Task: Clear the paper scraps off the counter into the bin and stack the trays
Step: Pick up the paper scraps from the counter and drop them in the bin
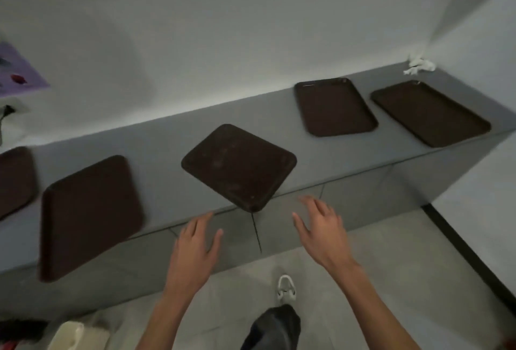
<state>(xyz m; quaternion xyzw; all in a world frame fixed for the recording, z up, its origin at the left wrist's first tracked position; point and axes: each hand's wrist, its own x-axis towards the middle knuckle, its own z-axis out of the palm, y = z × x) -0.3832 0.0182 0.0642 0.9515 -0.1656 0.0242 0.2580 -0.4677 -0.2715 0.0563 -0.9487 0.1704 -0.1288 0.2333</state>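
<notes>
Several dark brown trays lie apart on the grey counter (167, 137). The middle tray (237, 165) sits turned, one corner sticking out over the front edge. Left of it lies a larger-looking tray (89, 215), also overhanging the edge, and another tray (14, 179) is cut off at the far left. Two more trays (333, 106) (430, 112) lie at the right end. A crumpled white paper scrap (418, 64) sits in the far right corner. My left hand (195, 240) and my right hand (321, 226) hover in front of the counter below the middle tray, fingers spread, holding nothing.
A white wall runs behind the counter, with a purple sheet (16, 70) on it at the left. A pale container (75, 335) stands on the floor at the bottom left. My leg and white shoe (284, 288) are on the tiled floor.
</notes>
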